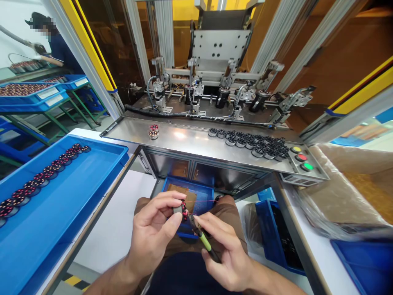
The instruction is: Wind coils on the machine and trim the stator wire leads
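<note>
I see the left hand (152, 229) pinching the coil (179, 209), wired face toward slanted pliers (205, 241) gripped in the right hand (229, 252).

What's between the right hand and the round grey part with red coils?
Head view: metal pliers with green-black handles, in the right hand, tips at the part.

The round gray metal part (177, 209) has red-and-black coils (184, 209); the slim dark pliers (194, 224), lime-green-and-black handles (205, 242). The silver metal surface (192, 137) has round yellow, red and green buttons (301, 157) by its right edge.
</note>
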